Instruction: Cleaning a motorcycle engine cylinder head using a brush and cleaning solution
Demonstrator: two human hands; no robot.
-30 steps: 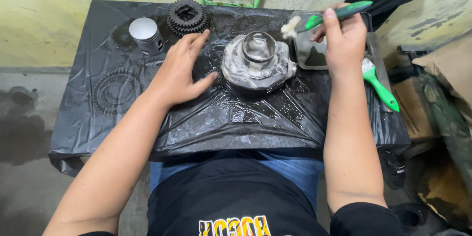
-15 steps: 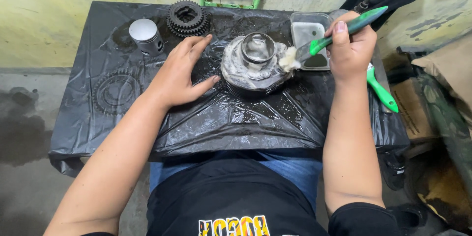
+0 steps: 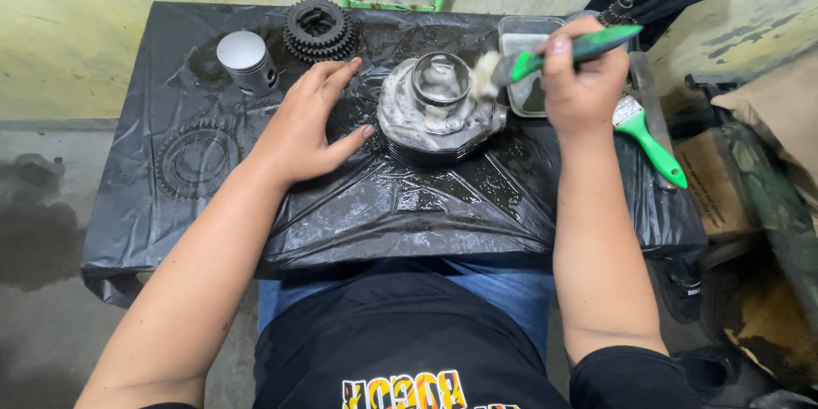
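Brushing a finned cylinder, partly coated

Scrubbing goes on mid-surface: the right hand (image 3: 579, 77) has its grip closed around a green-handled paintbrush (image 3: 545, 58), bristles against the round, finned grey metal cylinder (image 3: 439, 106). Pale foam covers its top and upper fins; the lower rim looks less coated, so cleaning seems partway. The left hand (image 3: 302, 128) lies flat and open beside it, holding nothing. A wet black plastic sheet (image 3: 383, 204) drapes the surface, which also carries a silver piston (image 3: 245, 60), dark stacked gears (image 3: 319, 30), a clear tray (image 3: 524, 43) and a second green brush (image 3: 652, 141). Stained concrete floor, yellowish wall.
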